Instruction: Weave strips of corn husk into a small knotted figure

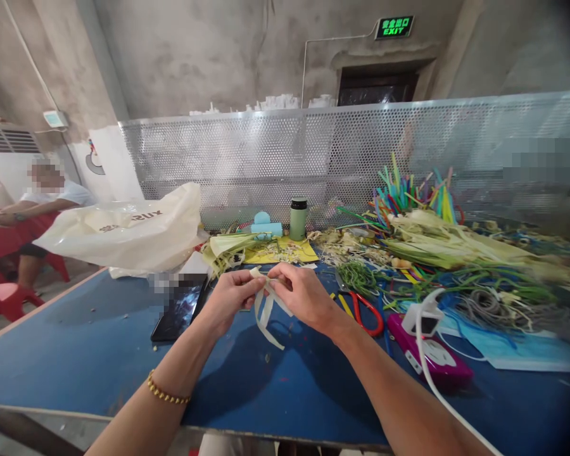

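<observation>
Above the near middle of the blue table, my left hand (pixel 234 296) pinches one end of a pale strip (pixel 267 316) that looks like corn husk. My right hand (pixel 304 296) is closed on the same strip, close beside the left fingertips. Loose ends of it hang below the fingers and curl toward the tabletop. Just beyond the hands lies a yellow sheet (pixel 285 251) with bits of plant scrap on it. Red-handled scissors (pixel 368 316) rest to the right of my right hand. A dark tablet (pixel 179 311) lies left of my left hand.
A large pale plastic bag (pixel 128 228) stands at the left. Behind the sheet is a green bottle (pixel 298 220). Husks (pixel 456 240), green strands (pixel 358 277) and a purple power strip (pixel 430 354) crowd the right. A perforated metal screen (pixel 247 152) borders the back; a person (pixel 52 196) sits far left.
</observation>
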`<state>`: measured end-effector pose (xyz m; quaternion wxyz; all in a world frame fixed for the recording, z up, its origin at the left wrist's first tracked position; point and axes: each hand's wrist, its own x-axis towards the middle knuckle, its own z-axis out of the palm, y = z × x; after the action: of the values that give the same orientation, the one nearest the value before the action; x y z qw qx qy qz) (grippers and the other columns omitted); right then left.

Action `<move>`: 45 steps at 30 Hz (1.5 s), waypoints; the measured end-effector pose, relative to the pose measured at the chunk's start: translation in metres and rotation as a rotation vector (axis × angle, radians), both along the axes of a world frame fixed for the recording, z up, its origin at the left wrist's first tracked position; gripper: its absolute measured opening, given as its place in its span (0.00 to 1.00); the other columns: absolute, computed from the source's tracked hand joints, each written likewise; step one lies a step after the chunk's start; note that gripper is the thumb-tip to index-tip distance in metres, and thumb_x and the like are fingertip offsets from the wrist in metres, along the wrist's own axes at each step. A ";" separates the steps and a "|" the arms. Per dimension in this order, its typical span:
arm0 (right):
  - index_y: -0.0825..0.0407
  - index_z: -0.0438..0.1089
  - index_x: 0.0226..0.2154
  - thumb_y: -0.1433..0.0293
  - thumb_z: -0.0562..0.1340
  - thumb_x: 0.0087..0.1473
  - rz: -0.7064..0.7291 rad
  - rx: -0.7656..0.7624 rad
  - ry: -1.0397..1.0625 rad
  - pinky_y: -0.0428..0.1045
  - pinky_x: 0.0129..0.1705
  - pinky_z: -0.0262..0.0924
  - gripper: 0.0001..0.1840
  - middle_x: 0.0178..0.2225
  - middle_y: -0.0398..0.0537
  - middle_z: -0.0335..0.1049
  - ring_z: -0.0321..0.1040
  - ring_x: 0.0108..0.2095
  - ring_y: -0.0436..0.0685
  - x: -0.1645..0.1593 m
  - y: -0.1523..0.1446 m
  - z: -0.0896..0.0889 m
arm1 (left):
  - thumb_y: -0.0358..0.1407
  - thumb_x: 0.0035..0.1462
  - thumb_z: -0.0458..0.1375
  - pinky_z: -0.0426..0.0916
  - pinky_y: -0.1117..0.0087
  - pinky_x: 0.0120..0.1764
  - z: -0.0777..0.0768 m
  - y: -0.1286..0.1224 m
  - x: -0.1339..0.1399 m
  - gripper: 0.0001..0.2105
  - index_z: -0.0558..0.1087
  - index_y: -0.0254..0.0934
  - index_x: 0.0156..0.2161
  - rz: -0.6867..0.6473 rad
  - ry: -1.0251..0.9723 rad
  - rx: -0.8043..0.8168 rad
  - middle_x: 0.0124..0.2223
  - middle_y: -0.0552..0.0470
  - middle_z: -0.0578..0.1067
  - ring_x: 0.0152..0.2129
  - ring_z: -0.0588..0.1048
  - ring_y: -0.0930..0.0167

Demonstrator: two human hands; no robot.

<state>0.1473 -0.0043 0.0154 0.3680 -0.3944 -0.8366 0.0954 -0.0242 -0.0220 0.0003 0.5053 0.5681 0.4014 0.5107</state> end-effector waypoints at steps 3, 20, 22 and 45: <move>0.52 0.70 0.36 0.73 0.58 0.55 -0.007 0.030 -0.026 0.45 0.28 0.49 0.06 0.22 0.42 0.69 0.61 0.23 0.49 0.001 0.000 -0.001 | 0.43 0.49 0.64 0.48 0.74 0.21 -0.002 0.002 0.002 0.15 0.69 0.33 0.22 0.119 0.091 0.075 0.16 0.57 0.62 0.15 0.57 0.79; 0.52 0.72 0.29 0.73 0.60 0.57 -0.146 0.367 -0.173 0.53 0.41 0.52 0.07 0.32 0.48 0.72 0.65 0.38 0.57 0.011 0.006 0.006 | 0.41 0.45 0.67 0.51 0.73 0.23 -0.008 0.004 -0.001 0.16 0.69 0.32 0.19 0.026 -0.076 -0.073 0.17 0.55 0.65 0.16 0.59 0.79; 0.52 0.73 0.32 0.72 0.60 0.58 -0.163 0.407 -0.177 0.53 0.42 0.52 0.05 0.33 0.50 0.71 0.64 0.39 0.58 0.010 0.002 0.009 | 0.41 0.45 0.67 0.52 0.73 0.23 -0.009 0.006 -0.001 0.15 0.70 0.32 0.19 0.032 -0.107 -0.078 0.17 0.55 0.66 0.16 0.60 0.79; 0.52 0.73 0.39 0.74 0.55 0.61 0.024 0.765 -0.332 0.60 0.60 0.47 0.11 0.54 0.53 0.66 0.55 0.56 0.61 -0.011 -0.015 -0.010 | 0.36 0.40 0.69 0.50 0.75 0.19 -0.008 0.009 -0.001 0.13 0.70 0.32 0.20 0.089 -0.344 -0.174 0.17 0.57 0.62 0.15 0.59 0.80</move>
<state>0.1362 -0.0191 0.0054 0.3469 -0.2294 -0.8643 -0.2827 -0.0250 -0.0130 -0.0078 0.5905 0.4082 0.3764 0.5857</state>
